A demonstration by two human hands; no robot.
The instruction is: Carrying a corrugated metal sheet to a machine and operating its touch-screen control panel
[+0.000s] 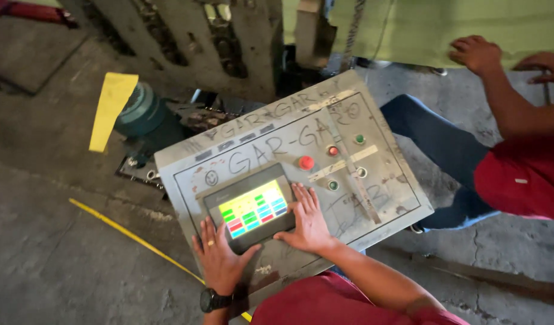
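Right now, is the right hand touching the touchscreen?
Touching. The head view shows the right hand lying flat against the touchscreen's right edge, fingers on its dark frame.

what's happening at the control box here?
A person in a red shirt has both hands on a grey control panel. The left hand rests at the lower left corner of its lit touchscreen, and the right hand lies flat against the screen's right edge. A red button and smaller indicator lights sit untouched beside it. A second person's hands press on a yellow-green sheet at upper right.
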